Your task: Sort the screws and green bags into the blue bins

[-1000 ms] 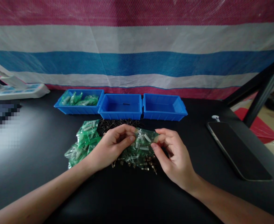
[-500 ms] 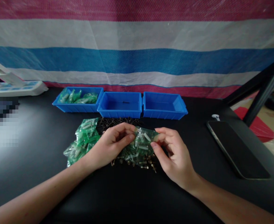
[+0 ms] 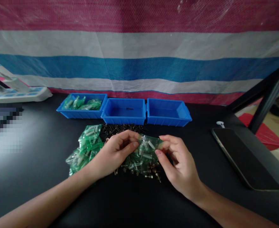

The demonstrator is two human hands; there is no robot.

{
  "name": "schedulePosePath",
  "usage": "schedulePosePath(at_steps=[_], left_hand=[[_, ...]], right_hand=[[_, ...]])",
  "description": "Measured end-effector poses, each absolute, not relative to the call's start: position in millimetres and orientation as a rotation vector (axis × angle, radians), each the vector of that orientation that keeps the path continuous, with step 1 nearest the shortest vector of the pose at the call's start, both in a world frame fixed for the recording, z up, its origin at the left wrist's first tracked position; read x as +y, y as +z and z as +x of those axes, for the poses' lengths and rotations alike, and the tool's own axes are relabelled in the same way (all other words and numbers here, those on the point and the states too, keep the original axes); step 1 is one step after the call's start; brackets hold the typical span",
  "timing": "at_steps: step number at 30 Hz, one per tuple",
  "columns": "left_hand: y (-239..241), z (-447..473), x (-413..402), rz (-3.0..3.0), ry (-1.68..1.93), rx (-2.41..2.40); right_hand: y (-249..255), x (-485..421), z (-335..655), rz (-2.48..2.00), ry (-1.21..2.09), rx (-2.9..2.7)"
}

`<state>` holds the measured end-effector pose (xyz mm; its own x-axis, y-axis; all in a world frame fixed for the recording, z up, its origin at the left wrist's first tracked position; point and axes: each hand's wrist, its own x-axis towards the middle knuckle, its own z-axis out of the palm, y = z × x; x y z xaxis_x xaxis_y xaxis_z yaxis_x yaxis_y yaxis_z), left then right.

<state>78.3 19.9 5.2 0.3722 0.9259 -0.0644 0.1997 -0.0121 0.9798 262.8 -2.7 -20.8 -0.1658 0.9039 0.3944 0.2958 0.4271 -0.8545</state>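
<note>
Between my two hands is a clear green plastic bag (image 3: 142, 155) with white plugs and small metal parts inside. My left hand (image 3: 119, 150) pinches its upper left corner between thumb and fingers. The upper right edge is gripped by my right hand (image 3: 178, 160). Below and behind the bag lie brass-coloured hooks or screws (image 3: 153, 172), partly covered by it. A heap of dark screws (image 3: 123, 128) spreads just beyond my left hand. Left of that hand, more green bags (image 3: 87, 147) of white plugs are piled on the black table.
Three blue bins stand in a row: the left bin (image 3: 82, 114) holds green bags, the middle bin (image 3: 123, 120) one dark screw, and the right bin (image 3: 169, 121) shows a bare floor. A phone (image 3: 245, 158) lies right, a power strip (image 3: 22, 95) far left.
The whole scene sits slightly lower in the picture, as the camera has tilted up a little. Both hands keep their hold on the bag, nearly unmoved.
</note>
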Motion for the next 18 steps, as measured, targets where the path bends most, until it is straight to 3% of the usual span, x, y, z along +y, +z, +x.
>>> schedulePosePath(at_steps=[18], left_hand=[[6.8, 79.7, 20.4, 1.534, 0.775, 1.103]], right_hand=[[-19.6, -1.6, 263.5, -1.047, 0.746, -1.710]])
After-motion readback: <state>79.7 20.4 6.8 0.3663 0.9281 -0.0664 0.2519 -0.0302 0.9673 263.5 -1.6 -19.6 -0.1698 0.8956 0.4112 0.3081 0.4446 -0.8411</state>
